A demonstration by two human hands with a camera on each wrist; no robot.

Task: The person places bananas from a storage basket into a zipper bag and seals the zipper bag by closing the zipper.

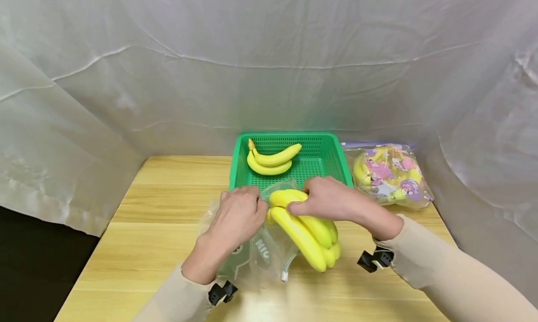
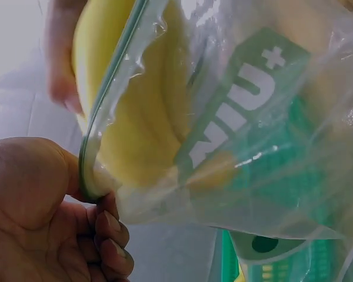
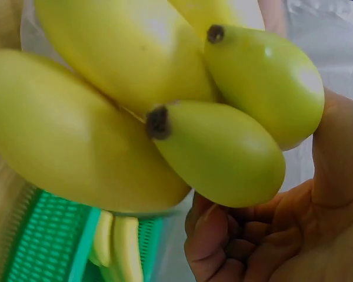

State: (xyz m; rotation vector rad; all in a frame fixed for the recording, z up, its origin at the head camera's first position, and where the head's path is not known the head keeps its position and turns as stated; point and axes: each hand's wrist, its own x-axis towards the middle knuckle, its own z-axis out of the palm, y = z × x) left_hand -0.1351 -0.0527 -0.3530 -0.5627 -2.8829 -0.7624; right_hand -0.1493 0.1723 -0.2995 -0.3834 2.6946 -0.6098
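My right hand (image 1: 332, 199) grips a bunch of yellow bananas (image 1: 302, 228) in front of the green basket, thumb on top of the fruit. In the right wrist view the dark-tipped ends of the bananas (image 3: 235, 153) fill much of the picture. My left hand (image 1: 239, 214) pinches the rim of a clear zip bag (image 2: 235, 117) with green print between thumb and fingers. The stem end of the bunch lies at the bag's mouth, and in the left wrist view the bananas show partly behind the clear film. A white zip slider (image 1: 284, 276) hangs at the bag's edge.
A green plastic basket (image 1: 342, 161) stands at the back of the wooden table (image 1: 147, 210), with a smaller bunch of bananas (image 1: 273, 161) inside. Right of it lies a printed zip bag (image 1: 388, 175) holding yellow fruit. Grey cloth (image 1: 269, 79) hangs around the table.
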